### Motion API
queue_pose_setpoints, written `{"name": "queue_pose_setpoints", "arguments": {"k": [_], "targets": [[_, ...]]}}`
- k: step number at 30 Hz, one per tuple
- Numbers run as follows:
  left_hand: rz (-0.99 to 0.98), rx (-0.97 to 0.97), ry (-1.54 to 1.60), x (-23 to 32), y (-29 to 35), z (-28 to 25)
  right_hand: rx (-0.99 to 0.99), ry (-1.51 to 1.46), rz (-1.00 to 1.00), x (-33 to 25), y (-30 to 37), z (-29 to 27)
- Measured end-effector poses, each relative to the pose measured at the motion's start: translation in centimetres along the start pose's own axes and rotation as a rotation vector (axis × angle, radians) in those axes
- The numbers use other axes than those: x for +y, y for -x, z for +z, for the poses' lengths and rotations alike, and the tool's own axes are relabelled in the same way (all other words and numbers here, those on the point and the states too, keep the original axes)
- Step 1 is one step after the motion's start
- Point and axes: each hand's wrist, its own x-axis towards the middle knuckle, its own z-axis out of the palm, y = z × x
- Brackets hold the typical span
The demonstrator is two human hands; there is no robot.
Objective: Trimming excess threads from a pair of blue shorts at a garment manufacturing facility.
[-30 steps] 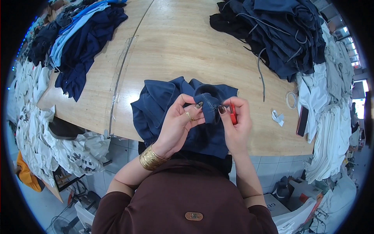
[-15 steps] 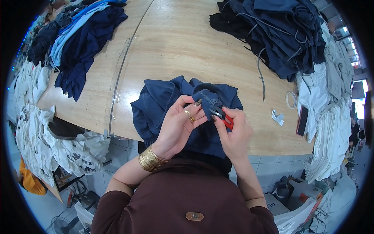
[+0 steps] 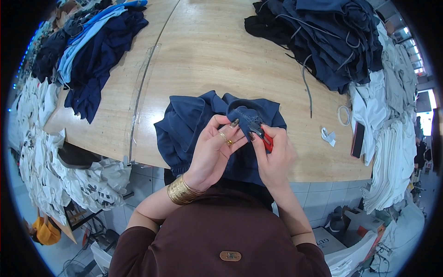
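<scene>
A dark navy garment (image 3: 187, 120) lies bunched at the near edge of the table, in front of me. My left hand (image 3: 217, 143), with gold rings and a wide gold cuff at the wrist, pinches a raised fold of it between thumb and fingers. Pale stitching shows on that fold. In my right hand (image 3: 274, 152) is a pair of red-handled thread snips (image 3: 268, 142), gripped between thumb and fingers. Their dark blades point left and touch or nearly touch the stitched fold. Whether a thread lies between the blades is too small to tell.
Navy garments with cords (image 3: 337, 41) are heaped at the far right. Blue and navy clothes (image 3: 99, 53) lie far left. White cloth stacks (image 3: 385, 161) line the right edge, near a tape roll (image 3: 344, 115), a white scrap (image 3: 328, 137) and a dark flat block (image 3: 357, 141). White garments (image 3: 101, 180) hang at left.
The snips and my right hand have shifted slightly left and closer to the stitched fold. My left hand keeps its pinch almost unmoved. The view has tilted a little.
</scene>
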Motion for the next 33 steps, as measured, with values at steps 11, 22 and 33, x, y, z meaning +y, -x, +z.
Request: {"name": "queue_pose_setpoints", "arguments": {"k": [11, 22, 33], "targets": [[0.027, -0.014, -0.017, -0.25, 0.04, -0.13, 0.047, 0.031, -0.070, 0.27, 0.10, 0.35], [0.050, 0.025, 0.018, -0.28, 0.06, 0.13, 0.042, -0.014, 0.036, -0.12, 0.16, -0.06], [0.037, -0.003, 0.030, -0.62, 0.27, 0.19, 0.066, -0.004, -0.020, 0.09, 0.04, 0.33]]}}
